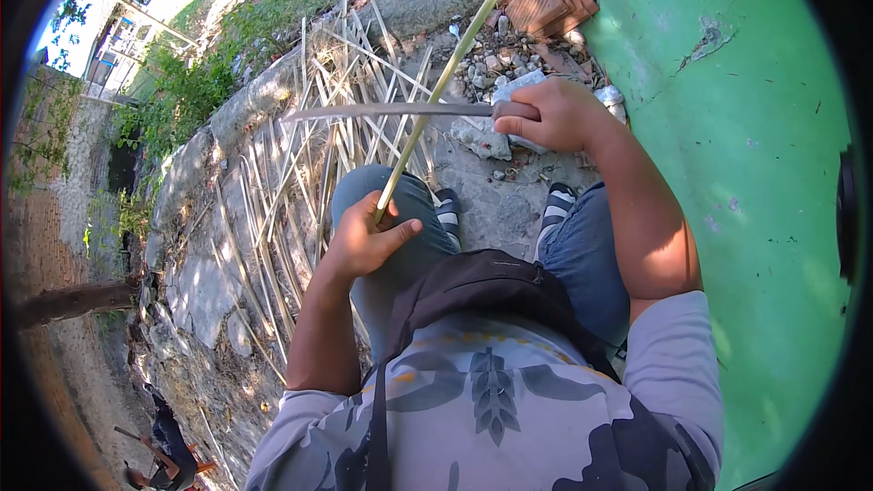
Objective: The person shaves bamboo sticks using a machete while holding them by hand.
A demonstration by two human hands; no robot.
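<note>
My left hand [364, 238] grips the near end of a long pale green bamboo strip [440, 84] that slants up and away over my knees. My right hand [548, 114] is closed on the handle of a long knife [386, 111]. Its grey blade points left and lies across the strip about midway along it. I sit with both knees in blue jeans [582, 245] below the hands, and striped footwear [447, 214] shows between them.
A heap of split bamboo slats [300, 164] covers the stony ground to the left and ahead. Rubble and a broken brick-red tile [548, 2] lie ahead. A green wall [755, 155] rises at the right. Another person [168, 450] crouches far at lower left.
</note>
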